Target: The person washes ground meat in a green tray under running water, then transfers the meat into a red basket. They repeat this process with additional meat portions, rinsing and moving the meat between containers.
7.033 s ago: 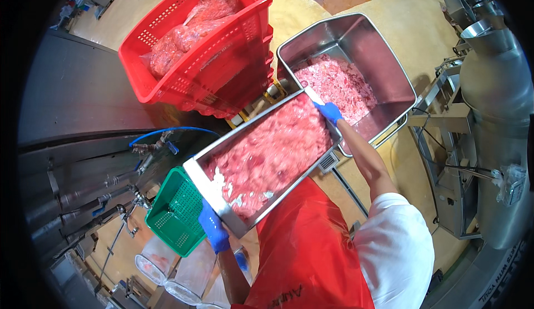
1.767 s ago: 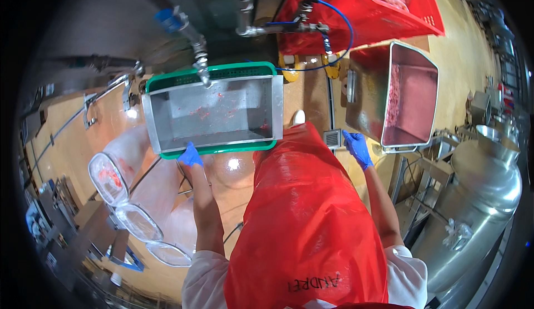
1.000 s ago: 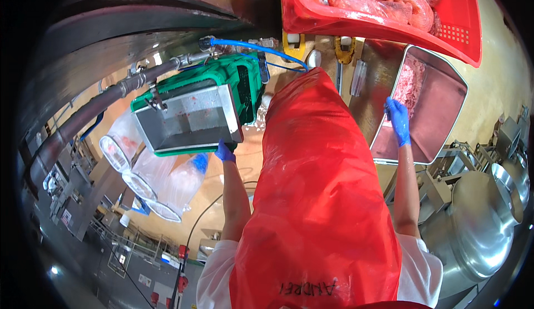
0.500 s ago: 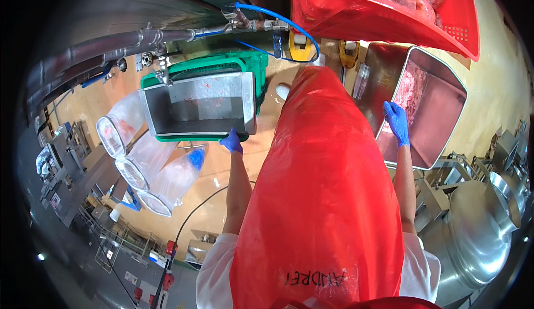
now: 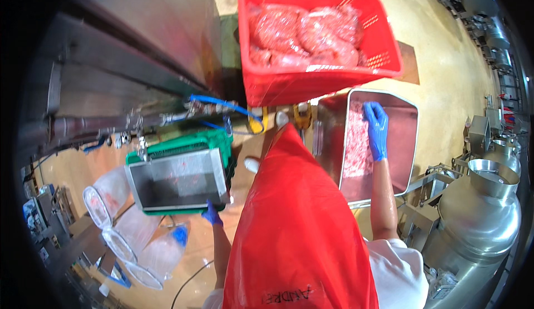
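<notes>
My left hand (image 5: 211, 213), in a blue glove, is at the near right corner of a grey metal tub (image 5: 172, 184), its fingers closed on the rim. The tub is mostly bare inside, with a few reddish scraps, and sits in a green crate (image 5: 183, 143). My right hand (image 5: 376, 131), also gloved in blue, is above a deep steel bin (image 5: 401, 142). Its fingers are bent together; what they hold, if anything, is hidden. Minced pink meat (image 5: 357, 148) lies in the bin beside that hand.
A red crate (image 5: 320, 78) with bagged red meat (image 5: 303, 31) stands ahead. Pipes with a blue hose (image 5: 222, 104) run along the left wall. Several clear plastic bags (image 5: 136, 225) on hoops hang at the left. A large steel vessel (image 5: 481, 212) is at the right; my red apron (image 5: 300, 214) fills the middle.
The view has swung, showing more of the red crate and its meat. My right hand has moved farther forward over the bin. My left hand stays at the tub's corner.
</notes>
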A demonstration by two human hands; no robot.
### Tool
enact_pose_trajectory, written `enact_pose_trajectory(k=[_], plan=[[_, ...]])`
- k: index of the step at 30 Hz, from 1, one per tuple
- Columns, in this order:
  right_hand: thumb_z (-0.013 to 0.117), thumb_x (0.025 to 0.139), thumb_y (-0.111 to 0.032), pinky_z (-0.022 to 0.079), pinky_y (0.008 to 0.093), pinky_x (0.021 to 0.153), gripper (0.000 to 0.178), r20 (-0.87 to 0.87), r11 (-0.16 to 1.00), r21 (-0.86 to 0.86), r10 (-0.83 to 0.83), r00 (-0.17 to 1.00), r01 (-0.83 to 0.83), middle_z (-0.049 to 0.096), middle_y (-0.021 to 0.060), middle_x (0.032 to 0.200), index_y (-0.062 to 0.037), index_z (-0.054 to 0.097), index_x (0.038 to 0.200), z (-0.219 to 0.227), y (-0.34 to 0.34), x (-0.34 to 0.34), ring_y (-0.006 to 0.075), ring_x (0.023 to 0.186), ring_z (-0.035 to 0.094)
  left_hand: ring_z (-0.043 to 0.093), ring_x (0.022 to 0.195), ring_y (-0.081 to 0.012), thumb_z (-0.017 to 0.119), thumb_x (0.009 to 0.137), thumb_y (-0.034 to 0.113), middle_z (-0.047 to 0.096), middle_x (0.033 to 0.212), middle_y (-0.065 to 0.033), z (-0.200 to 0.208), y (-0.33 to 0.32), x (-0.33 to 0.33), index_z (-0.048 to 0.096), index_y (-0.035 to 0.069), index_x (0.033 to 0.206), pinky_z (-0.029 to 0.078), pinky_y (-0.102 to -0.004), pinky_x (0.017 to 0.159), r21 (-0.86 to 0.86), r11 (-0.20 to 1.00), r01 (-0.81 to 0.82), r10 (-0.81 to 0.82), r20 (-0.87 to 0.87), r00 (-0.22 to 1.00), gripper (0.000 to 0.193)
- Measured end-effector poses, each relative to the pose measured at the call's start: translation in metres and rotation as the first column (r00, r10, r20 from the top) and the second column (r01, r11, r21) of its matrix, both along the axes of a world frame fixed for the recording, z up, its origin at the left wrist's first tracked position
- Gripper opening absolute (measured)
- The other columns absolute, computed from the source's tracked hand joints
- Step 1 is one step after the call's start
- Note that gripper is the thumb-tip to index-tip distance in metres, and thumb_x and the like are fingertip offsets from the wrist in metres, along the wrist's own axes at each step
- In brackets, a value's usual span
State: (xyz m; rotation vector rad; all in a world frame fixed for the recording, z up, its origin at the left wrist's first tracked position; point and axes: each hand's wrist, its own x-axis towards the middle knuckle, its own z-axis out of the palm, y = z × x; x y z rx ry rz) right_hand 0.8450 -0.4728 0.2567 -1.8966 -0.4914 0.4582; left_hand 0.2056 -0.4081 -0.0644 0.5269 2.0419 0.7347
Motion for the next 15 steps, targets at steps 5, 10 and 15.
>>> enact_pose_trajectory(k=[5,10,15], plan=[[0.057,0.089,-0.016,0.042,0.0238,0.060,0.017,0.158,0.975,0.032,0.212,0.964,-0.220,0.058,0.0033,0.072,0.0008,0.061,0.088,0.042,0.127,0.100,0.0067,0.068,0.049,0.059,0.078,-0.0358,0.074,0.072,0.043,0.060,0.091,-0.0261,0.036,-0.006,0.064,0.050,-0.013,0.094,0.049,-0.0470,0.069,-0.065,0.993,-0.102,0.063,-0.438,0.897,0.065],[0.064,0.074,-0.051,0.048,0.0451,0.073,0.055,0.512,0.679,-0.699,0.693,0.508,-0.223,0.062,0.0244,0.084,0.0023,0.063,0.084,-0.040,0.209,0.167,0.0365,0.084,0.062,0.058,0.078,-0.0380,0.069,0.075,0.047,0.060,0.087,-0.0264,0.067,-0.021,0.127,0.052,-0.011,0.089,0.048,-0.0453,0.070,-0.117,0.990,0.082,-0.136,-0.594,0.793,0.062],[0.065,0.075,-0.048,0.045,0.0464,0.064,0.051,0.407,0.727,-0.555,0.662,0.629,-0.406,0.062,0.0230,0.077,0.0026,0.060,0.077,-0.087,0.231,0.161,0.0341,0.074,0.061,0.052,0.082,-0.0214,0.058,0.089,0.023,0.058,0.091,-0.0135,0.123,-0.017,0.191,0.056,-0.006,0.097,0.043,-0.0330,0.075,0.184,0.909,0.375,-0.297,-0.345,0.890,0.030]])
